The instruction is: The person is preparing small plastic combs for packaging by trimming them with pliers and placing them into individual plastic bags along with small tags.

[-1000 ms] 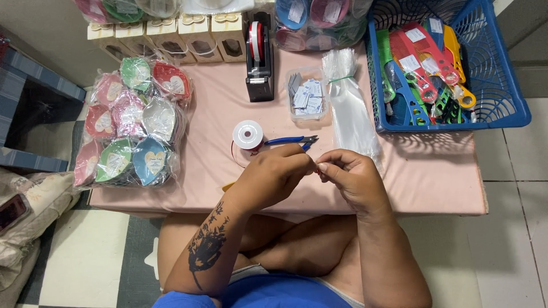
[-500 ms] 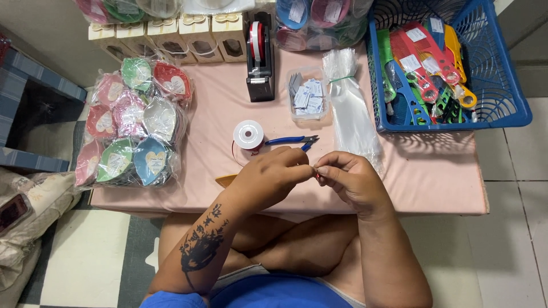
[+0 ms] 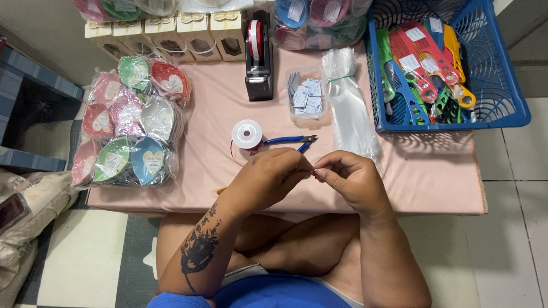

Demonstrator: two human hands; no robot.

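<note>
Since a second ago little has changed: a small red piece (image 3: 313, 173) is still pinched between left hand (image 3: 268, 179) and right hand (image 3: 351, 181), near the white spool (image 3: 247, 134).

Both forearms reach forward from the bottom of the view and bend inward so that the hands meet in the middle. The left hand (image 3: 268, 177) is curled, knuckles up, its fingertips drawn together and pointing right. The right hand (image 3: 348, 178) is curled likewise, thumb and forefinger pinched and pointing left. The fingertips of the two hands touch or nearly touch, closed on something tiny and red. A dark tattoo runs along the left forearm. The legs are crossed beneath the arms.
</note>
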